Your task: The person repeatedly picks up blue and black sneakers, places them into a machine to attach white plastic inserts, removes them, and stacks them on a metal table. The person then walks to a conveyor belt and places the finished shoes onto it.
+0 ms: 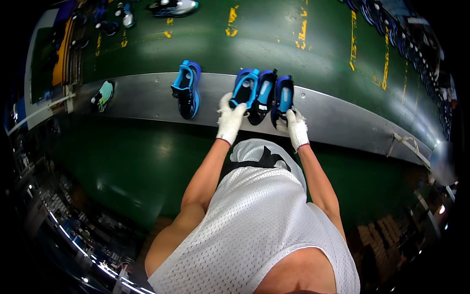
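Observation:
Three black-and-blue sneakers stand side by side on the metal ledge in front of me, heels pointing away. My left hand (231,117), in a white knit glove, grips the toe of the left sneaker (246,89), which has a bright blue collar. At the other end of the group, my gloved right hand (294,128) is closed around the toe of the right sneaker (284,93). Between them sits the middle sneaker (265,90), with a light blue insole and no hand on it. The gloves cover parts of both gripped toes.
Further left on the metal ledge (139,100) are another black-and-blue sneaker (186,90) and a mint-green shoe (103,96). Beyond runs a green belt (274,44) with yellow marks, carrying a grey-and-black shoe (175,7). More shoes line the far right.

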A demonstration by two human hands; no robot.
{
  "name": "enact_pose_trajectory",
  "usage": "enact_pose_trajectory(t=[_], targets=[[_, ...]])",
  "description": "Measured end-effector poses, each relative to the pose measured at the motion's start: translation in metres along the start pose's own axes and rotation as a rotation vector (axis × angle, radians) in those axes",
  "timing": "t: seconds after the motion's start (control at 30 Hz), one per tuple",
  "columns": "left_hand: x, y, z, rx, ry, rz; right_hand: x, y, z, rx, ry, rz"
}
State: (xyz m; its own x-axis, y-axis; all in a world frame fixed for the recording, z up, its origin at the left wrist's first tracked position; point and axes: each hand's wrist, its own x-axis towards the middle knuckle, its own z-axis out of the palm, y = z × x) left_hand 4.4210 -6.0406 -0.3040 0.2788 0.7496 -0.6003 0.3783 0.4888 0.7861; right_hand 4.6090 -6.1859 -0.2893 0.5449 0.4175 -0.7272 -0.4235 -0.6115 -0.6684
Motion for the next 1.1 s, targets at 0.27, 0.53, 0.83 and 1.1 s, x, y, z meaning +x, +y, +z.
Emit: enact_pose_trajectory(t=[0.27, 0.53, 0.83, 1.1], targets=[[-0.014, 0.037, -0.087, 0.648, 0.521, 0.342, 0.019, -0.009, -0.006, 0.125, -0.099, 0.228], [0.069, 0.062, -0.169, 0.648, 0.419, -0.162, 0.021, -0.031, 0.004, 0.236, -0.248, 0.294], [-0.012, -0.018, -0.168, -0.678, 0.191, 0.116, -0.006, -0.04, 0.007, 0.271, -0.178, 0.32], [-0.032, -0.023, -0.159, -0.746, 0.223, 0.085, 0.01, -0.035, 0.003, 0.278, -0.239, 0.354]])
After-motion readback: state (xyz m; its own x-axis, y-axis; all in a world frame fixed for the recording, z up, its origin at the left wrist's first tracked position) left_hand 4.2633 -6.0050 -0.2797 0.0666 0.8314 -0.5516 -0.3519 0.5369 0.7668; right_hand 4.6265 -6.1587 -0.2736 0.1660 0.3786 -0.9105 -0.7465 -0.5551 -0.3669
